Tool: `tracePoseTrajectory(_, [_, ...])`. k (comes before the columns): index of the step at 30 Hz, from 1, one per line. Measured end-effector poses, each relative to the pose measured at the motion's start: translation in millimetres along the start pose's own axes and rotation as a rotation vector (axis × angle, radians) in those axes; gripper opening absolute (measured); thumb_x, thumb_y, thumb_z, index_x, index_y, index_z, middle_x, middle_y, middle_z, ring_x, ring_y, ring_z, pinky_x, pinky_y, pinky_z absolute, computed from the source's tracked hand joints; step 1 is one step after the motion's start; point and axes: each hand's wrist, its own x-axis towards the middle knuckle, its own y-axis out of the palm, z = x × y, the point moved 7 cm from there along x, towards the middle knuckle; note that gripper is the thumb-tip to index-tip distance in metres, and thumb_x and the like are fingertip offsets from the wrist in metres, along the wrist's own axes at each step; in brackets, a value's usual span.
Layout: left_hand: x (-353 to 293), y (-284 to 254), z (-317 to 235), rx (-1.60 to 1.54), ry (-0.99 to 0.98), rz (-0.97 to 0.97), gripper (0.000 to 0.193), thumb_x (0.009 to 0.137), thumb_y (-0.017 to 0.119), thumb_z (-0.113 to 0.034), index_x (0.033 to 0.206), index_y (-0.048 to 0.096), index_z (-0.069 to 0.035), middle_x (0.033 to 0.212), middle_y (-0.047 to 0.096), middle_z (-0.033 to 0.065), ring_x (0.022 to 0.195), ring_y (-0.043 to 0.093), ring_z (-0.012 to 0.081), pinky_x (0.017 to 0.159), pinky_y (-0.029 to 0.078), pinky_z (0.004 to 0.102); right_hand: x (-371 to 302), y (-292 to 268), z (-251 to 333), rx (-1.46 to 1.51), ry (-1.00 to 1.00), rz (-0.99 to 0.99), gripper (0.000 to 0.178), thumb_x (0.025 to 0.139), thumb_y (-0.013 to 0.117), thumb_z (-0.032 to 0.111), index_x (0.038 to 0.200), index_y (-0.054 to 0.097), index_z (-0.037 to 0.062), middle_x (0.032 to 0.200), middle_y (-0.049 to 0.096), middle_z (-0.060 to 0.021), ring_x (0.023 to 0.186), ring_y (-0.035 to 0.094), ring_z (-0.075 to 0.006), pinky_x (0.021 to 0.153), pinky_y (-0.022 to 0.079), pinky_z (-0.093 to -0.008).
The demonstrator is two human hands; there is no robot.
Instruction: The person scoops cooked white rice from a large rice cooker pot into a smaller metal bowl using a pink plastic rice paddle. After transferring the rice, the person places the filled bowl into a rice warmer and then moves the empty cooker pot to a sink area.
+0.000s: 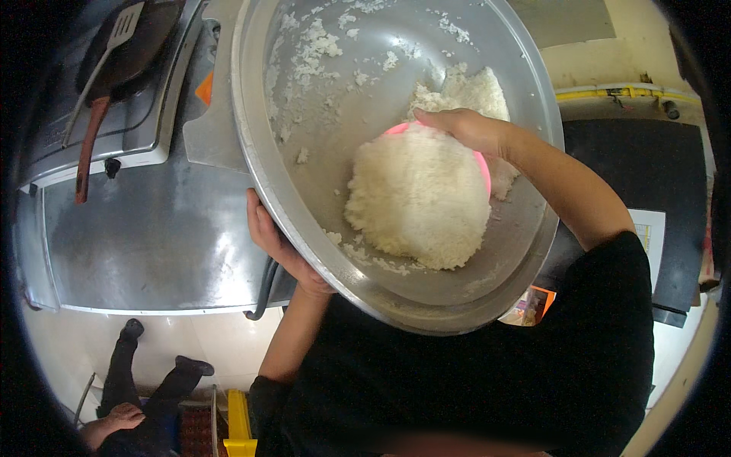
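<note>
In the head view, the right hand (472, 131) is gripping a pink dish (486, 174) by its rim, right of the frame's centre, its thumb pressing over the edge. The dish is carrying a big mound of rice (422, 198), and it's sitting inside a wide metal basin (312, 190) that's filling the upper middle. The left hand (282, 247) is bracing that basin from outside, at its lower left; how far the fingers are wrapping round, I can't tell. So the hands are working apart, one inside, one outside, and the basin is leaning over.

Another clump (472, 90) is resting just behind the right hand, while loose grains are clinging to the basin's wall, mostly toward the top left.

Over in the upper left, a spatula (122, 27) is lying across a dark pan (145, 57) on the stove (126, 145), and a steel desk (137, 236) is stretching below. Down in the lower left, another person's legs (118, 373) and hand (124, 416) are showing, with something yellow (239, 419) standing nearby. Far right, a paper (647, 228) is lying on a black surface (632, 160), and a yellow pipe (609, 94) is running above.
</note>
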Motion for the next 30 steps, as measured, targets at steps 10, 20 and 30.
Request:
tracePoseTrajectory(10, [8.7, 1.2, -9.5, 0.051, 0.019, 0.072, 0.089, 0.096, 0.061, -0.053, 0.159, 0.016, -0.006, 0.157, 0.023, 0.0218, 0.148, 0.024, 0.0378, 0.121, 0.022, 0.0512, -25.7, 11.9, -17.6, 0.301, -0.158, -0.024, 0.067, 0.106, 0.043, 0.053, 0.143, 0.05, -0.0028, 0.137, 0.059, -0.0185, 0.122, 0.061, -0.0244, 0.105, 0.048, -0.0358])
tracePoseTrajectory(20, [-14.2, -22.3, 8.5, -0.042, -0.179, 0.155, 0.084, 0.103, 0.037, -0.059, 0.156, 0.017, 0.003, 0.158, 0.021, 0.0249, 0.147, 0.028, 0.0371, 0.119, 0.026, 0.0505, 31.5, -10.3, -3.6, -0.033, -0.353, -0.111, 0.06, 0.106, 0.044, 0.051, 0.117, 0.069, -0.0025, 0.111, 0.071, -0.0129, 0.101, 0.066, -0.0211, 0.094, 0.052, -0.0345])
tracePoseTrajectory(30, [-68.8, -75.4, 1.2, 0.042, -0.375, 0.124, 0.067, 0.109, 0.029, -0.05, 0.149, 0.03, 0.003, 0.152, 0.032, 0.0235, 0.143, 0.034, 0.0344, 0.119, 0.026, 0.0483, -26.4, -64.6, 15.0, 0.277, -0.523, -0.169, 0.063, 0.105, 0.047, 0.054, 0.122, 0.067, -0.0039, 0.113, 0.072, -0.0144, 0.1, 0.068, -0.0186, 0.093, 0.054, -0.0332])
